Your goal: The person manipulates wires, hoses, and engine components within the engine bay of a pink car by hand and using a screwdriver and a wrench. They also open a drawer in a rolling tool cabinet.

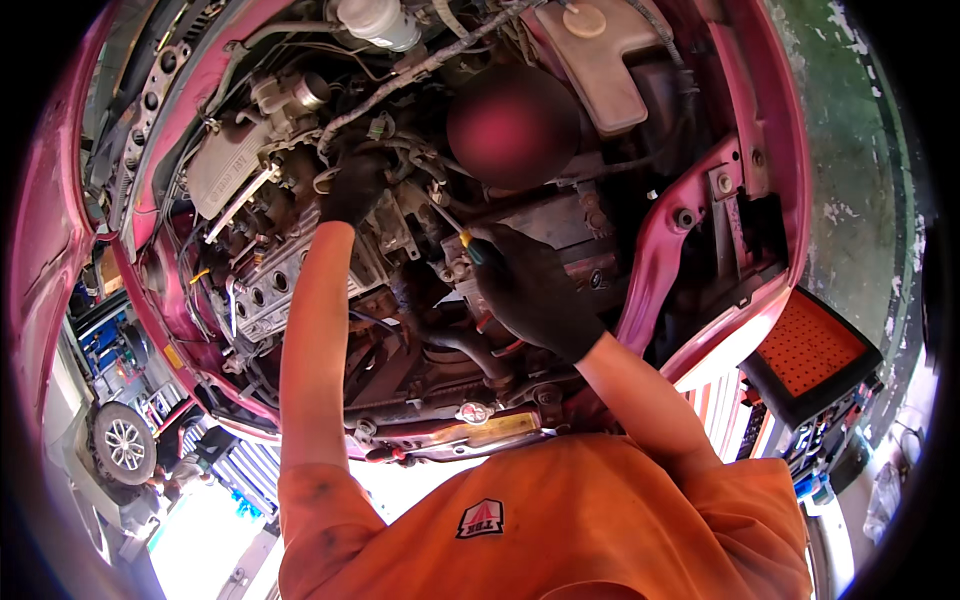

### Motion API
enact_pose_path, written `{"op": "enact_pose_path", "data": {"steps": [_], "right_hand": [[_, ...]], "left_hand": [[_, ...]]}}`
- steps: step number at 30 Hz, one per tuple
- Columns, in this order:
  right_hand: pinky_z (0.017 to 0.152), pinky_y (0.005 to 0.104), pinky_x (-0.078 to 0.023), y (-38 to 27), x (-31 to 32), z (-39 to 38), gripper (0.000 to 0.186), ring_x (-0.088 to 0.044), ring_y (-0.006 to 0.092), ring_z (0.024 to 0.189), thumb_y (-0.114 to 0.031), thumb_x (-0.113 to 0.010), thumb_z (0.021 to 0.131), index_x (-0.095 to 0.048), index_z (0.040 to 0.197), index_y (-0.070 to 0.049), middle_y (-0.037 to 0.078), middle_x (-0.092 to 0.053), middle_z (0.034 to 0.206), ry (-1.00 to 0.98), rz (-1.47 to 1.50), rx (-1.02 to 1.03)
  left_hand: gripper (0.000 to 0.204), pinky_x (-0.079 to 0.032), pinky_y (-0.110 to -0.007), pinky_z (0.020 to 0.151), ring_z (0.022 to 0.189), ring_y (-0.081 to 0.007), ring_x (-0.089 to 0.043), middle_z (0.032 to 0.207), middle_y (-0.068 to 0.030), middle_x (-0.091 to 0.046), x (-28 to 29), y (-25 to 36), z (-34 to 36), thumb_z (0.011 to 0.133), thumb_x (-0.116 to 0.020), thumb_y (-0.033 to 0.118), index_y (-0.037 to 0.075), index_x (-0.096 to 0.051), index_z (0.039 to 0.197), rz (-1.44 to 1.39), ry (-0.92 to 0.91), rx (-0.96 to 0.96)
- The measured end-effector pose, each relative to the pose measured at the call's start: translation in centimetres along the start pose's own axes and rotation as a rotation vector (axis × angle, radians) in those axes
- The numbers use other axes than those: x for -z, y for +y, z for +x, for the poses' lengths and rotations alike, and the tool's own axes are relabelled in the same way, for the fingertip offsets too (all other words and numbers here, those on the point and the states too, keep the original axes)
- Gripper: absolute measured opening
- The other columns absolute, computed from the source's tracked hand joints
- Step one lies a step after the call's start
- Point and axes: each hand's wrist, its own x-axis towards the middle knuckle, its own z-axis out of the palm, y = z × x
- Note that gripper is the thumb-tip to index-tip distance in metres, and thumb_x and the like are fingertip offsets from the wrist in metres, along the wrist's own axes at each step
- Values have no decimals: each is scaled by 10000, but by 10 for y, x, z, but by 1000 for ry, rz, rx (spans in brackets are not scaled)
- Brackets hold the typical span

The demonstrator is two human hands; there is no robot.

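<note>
I lean over the open engine bay of a pink car [700, 215]. My left hand [355, 188], in a black glove, reaches deep among hoses and brackets beside the grey intake housing [228, 165]; its fingers are curled on a part I cannot make out. My right hand [530, 292], also in a black glove, grips a screwdriver [462, 238] with a yellow and green handle. Its thin shaft points up and left toward a clamp or fitting near the left hand. Both bare forearms rise from my orange shirt [560, 520].
A white coolant tank [592, 62] and a small white reservoir [380, 20] sit at the top. A dark red round shape [512, 125] lies between them. The engine's valve cover [262, 292] is on the left. An orange-topped tool cart [812, 348] stands right; a car wheel [125, 442] is lower left.
</note>
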Motion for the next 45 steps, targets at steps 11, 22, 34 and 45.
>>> {"op": "enact_pose_path", "data": {"steps": [11, 22, 34, 45], "right_hand": [[868, 468, -488, -4, -94, 9, 281, -617, 422, 948, -154, -532, 866, -614, 1088, -1, 260, -649, 963, 158, 308, -372], [839, 503, -492, -2, -129, -19, 344, -614, 439, 933, -147, -531, 856, -566, 1145, 37, 279, -634, 993, 356, 86, -147], [779, 448, -525, -3, -135, -26, 330, -649, 390, 857, -97, -550, 851, -597, 1163, -1, 228, -657, 956, 402, 74, -123], [758, 453, -514, 2, -125, -4, 320, -667, 353, 855, -159, -562, 850, -628, 1110, 17, 225, -668, 915, 254, -72, -317]], "left_hand": [[237, -417, -396, 1033, 1206, -320, -525, 1165, -155, -641, -1, -10, -4, 698, -593, -42, 14, -715, 893, -56, -80, 37], [197, -479, -434, 865, 1016, -343, -611, 981, -164, -678, 0, -20, 6, 712, -586, 7, 47, -718, 852, -31, -223, 23], [215, -489, -435, 830, 917, -358, -630, 888, -176, -676, -7, -26, -1, 704, -585, 36, 51, -723, 869, 63, -63, -85], [203, -503, -468, 816, 936, -381, -628, 970, -206, -666, -11, -18, 6, 769, -558, 104, 57, -713, 891, 10, -102, -26]]}}
